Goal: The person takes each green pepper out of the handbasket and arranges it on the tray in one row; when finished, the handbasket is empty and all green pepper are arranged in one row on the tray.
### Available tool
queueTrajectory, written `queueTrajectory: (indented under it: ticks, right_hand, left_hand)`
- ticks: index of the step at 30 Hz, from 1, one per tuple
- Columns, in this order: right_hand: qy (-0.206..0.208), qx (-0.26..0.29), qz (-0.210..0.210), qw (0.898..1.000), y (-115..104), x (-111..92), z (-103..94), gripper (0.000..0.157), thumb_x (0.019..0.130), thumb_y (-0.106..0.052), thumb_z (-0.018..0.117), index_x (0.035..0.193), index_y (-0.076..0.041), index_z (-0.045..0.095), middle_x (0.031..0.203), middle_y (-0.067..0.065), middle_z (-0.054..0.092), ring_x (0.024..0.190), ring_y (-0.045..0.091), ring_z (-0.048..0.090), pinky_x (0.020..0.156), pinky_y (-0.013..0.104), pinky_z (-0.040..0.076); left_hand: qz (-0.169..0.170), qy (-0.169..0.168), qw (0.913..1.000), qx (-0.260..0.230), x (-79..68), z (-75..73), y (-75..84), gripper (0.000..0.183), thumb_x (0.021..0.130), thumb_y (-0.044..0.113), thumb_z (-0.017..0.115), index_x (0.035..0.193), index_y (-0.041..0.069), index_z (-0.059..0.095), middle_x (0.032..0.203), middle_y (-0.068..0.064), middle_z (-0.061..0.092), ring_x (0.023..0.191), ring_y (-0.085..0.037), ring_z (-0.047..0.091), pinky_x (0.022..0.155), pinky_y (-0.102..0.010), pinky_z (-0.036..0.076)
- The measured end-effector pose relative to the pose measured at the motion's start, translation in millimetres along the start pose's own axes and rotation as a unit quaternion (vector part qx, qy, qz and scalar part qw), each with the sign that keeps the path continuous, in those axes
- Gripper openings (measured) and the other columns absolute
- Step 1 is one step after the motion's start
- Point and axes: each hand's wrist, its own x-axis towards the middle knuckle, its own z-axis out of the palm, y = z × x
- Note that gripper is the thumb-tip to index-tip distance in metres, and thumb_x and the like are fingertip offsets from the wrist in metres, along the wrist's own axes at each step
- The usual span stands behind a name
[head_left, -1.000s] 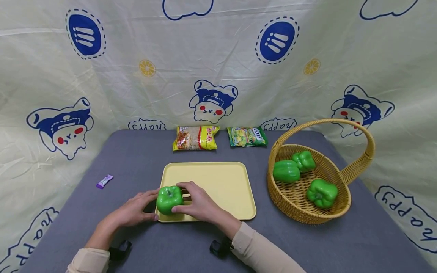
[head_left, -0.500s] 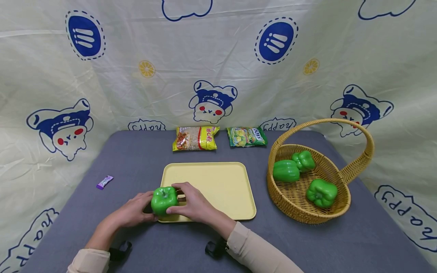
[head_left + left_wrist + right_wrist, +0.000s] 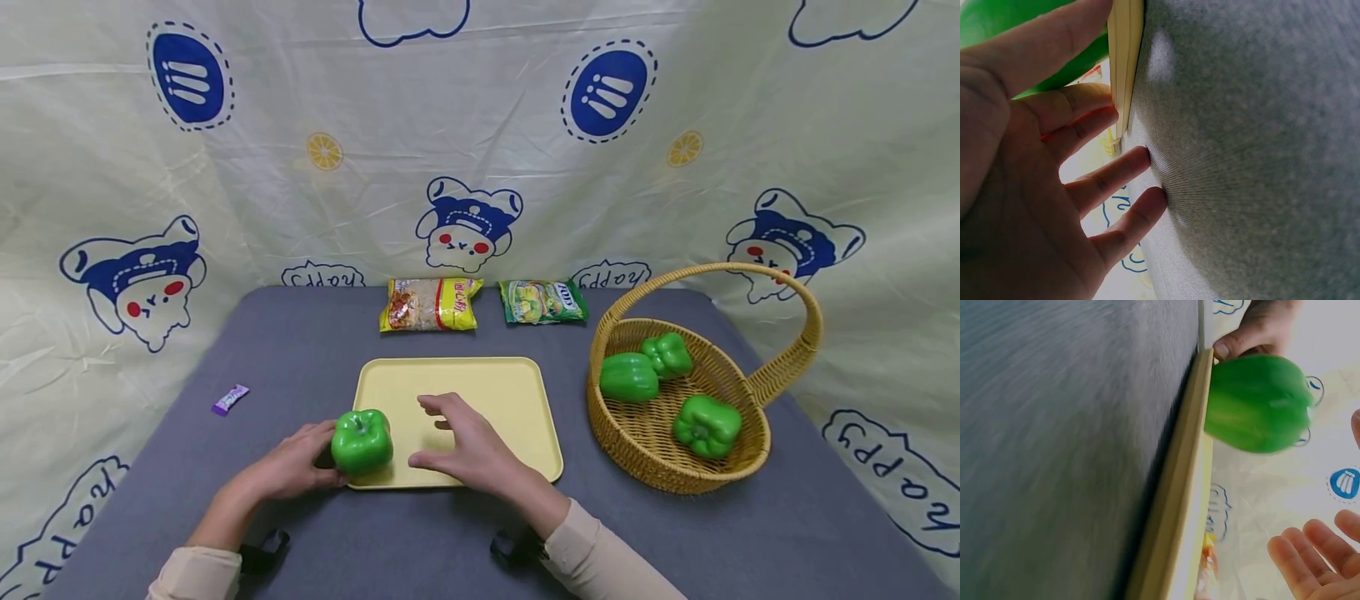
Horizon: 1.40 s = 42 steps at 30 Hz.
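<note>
R hand (image 3: 472, 442) moved right, off the green pepper (image 3: 362, 442).
Pepper sat stem up on the yellow tray (image 3: 480, 379), at its btm left corner, low & left of ctr in pic. R hand was over the tray, thumb & fingers apart. L hand (image 3: 292, 462) was by pepper's left side, fingers spread; can't tell if they touched it. Basket (image 3: 660, 475) w/ 3 other peppers (image 3: 628, 377) was mid right.

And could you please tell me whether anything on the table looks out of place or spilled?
Nothing looks spilled or damaged, and the pepper on the tray stands upright. Mildly odd: a small purple packet lies slantwise alone on the left of the table, apart from the yellow bag and green bag at the back.
</note>
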Motion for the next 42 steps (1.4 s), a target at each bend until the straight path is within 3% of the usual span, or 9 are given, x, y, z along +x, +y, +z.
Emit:
queueTrajectory:
  ticks: [6,9,16,22,28,37,42]
  right_hand:
    - [0.055,-0.066,-0.073,0.994,7.4,-25.3,-30.1,0.070,0.073,-0.028,0.080,0.133,-0.008,0.048,0.125,0.008,0.056,0.114,0.021,0.058,0.092,0.033,0.051]
    - [0.078,-0.107,-0.083,0.988,9.7,-37.2,-46.1,0.070,0.072,-0.030,0.081,0.132,-0.010,0.050,0.124,0.006,0.058,0.109,0.019,0.059,0.090,0.034,0.051]
    - [0.117,-0.188,-0.057,0.973,15.0,-65.8,-86.9,0.072,0.070,-0.032,0.082,0.131,-0.012,0.051,0.123,0.002,0.058,0.111,0.017,0.056,0.087,0.038,0.051]
    - [0.158,-0.246,-0.036,0.956,28.2,-91.3,-122.5,0.074,0.065,-0.025,0.085,0.130,-0.010,0.053,0.123,0.007,0.059,0.113,0.021,0.054,0.087,0.043,0.049]
    - [0.173,-0.295,-0.010,0.940,42.5,-112.7,-154.2,0.074,0.064,-0.021,0.086,0.129,-0.008,0.053,0.121,0.010,0.058,0.112,0.025,0.052,0.086,0.045,0.045]
    - [0.168,-0.327,0.024,0.930,60.1,-139.5,-192.5,0.072,0.065,-0.023,0.085,0.127,-0.005,0.054,0.117,0.014,0.058,0.106,0.029,0.051,0.080,0.048,0.043]
    - [0.144,-0.328,0.062,0.932,69.2,-149.6,-212.2,0.070,0.069,-0.027,0.083,0.127,-0.004,0.053,0.119,0.017,0.056,0.109,0.035,0.049,0.083,0.056,0.041]
  left_hand:
    - [0.003,-0.001,1.0000,-0.003,-0.4,-0.1,0.0,0.070,0.073,0.030,0.078,0.129,-0.003,0.052,0.129,-0.019,0.054,0.118,-0.040,0.049,0.095,-0.059,0.040]
    - [0.006,0.000,1.0000,-0.004,-0.7,-0.3,0.5,0.070,0.073,0.029,0.078,0.128,-0.003,0.052,0.128,-0.019,0.055,0.117,-0.040,0.049,0.094,-0.059,0.040]
    - [-0.001,-0.001,0.9999,-0.012,0.1,-0.5,-0.5,0.069,0.073,0.026,0.078,0.129,-0.004,0.051,0.129,-0.020,0.055,0.118,-0.040,0.048,0.096,-0.059,0.039]
    - [0.002,0.002,1.0000,-0.005,0.4,0.7,-2.3,0.069,0.073,0.027,0.078,0.128,-0.004,0.051,0.127,-0.019,0.055,0.116,-0.039,0.049,0.095,-0.059,0.040]
    - [0.000,0.002,1.0000,-0.005,0.3,0.6,-2.0,0.069,0.072,0.027,0.078,0.129,-0.003,0.051,0.127,-0.018,0.056,0.115,-0.037,0.050,0.094,-0.058,0.041]
    - [-0.002,0.002,1.0000,-0.009,0.7,0.3,-1.8,0.068,0.072,0.027,0.079,0.128,-0.002,0.052,0.126,-0.017,0.056,0.115,-0.037,0.050,0.094,-0.059,0.041]
    - [-0.001,0.002,0.9999,-0.010,0.5,-0.2,-1.7,0.068,0.072,0.028,0.079,0.128,-0.001,0.053,0.124,-0.015,0.057,0.114,-0.036,0.050,0.093,-0.059,0.041]
